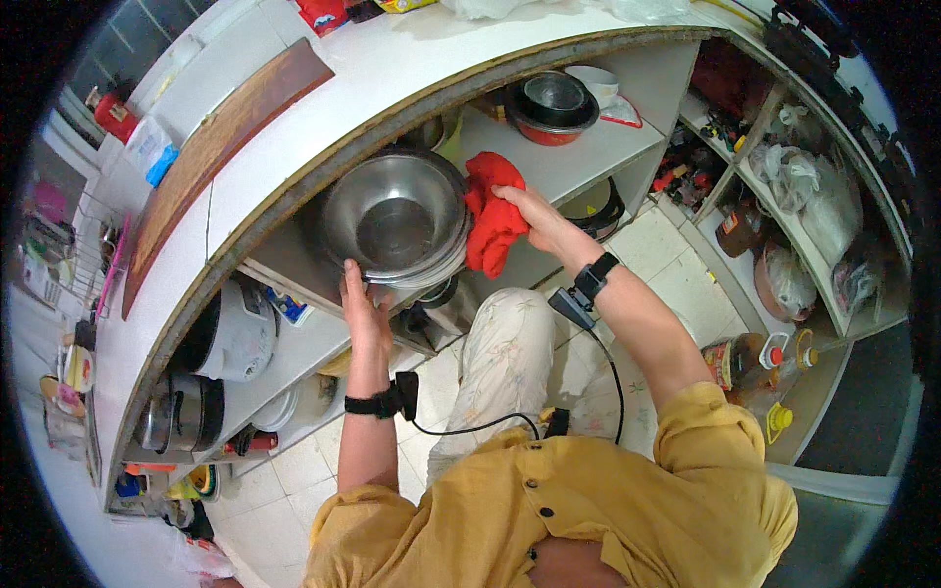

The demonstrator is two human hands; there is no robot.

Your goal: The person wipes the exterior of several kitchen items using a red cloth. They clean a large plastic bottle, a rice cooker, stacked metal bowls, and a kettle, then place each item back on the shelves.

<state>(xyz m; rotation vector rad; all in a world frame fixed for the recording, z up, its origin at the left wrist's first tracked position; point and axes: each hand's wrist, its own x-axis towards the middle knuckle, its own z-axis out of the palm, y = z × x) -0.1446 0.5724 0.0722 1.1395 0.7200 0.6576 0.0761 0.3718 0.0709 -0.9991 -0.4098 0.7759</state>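
A stack of shiny metal bowls [394, 211] sits at the front of the upper cupboard shelf, the wide top one facing up with nothing in it. My left hand [365, 312] grips the stack at its near left side, fingertips up at the rim and the rest of the fingers partly hidden. In my right hand [529, 208] is a bunched red cloth [493, 220], pressed against or close beside the right side of the bowls. Which of the two, I cannot tell.
Right along the shelf stand a black bowl [554, 96] in a red one and a white bowl [594, 82]. A rice cooker [245, 331] and steel pots [181, 412] are on the left. Oil bottles [753, 358] stand low right. The white countertop [265, 167] overhangs the shelves.
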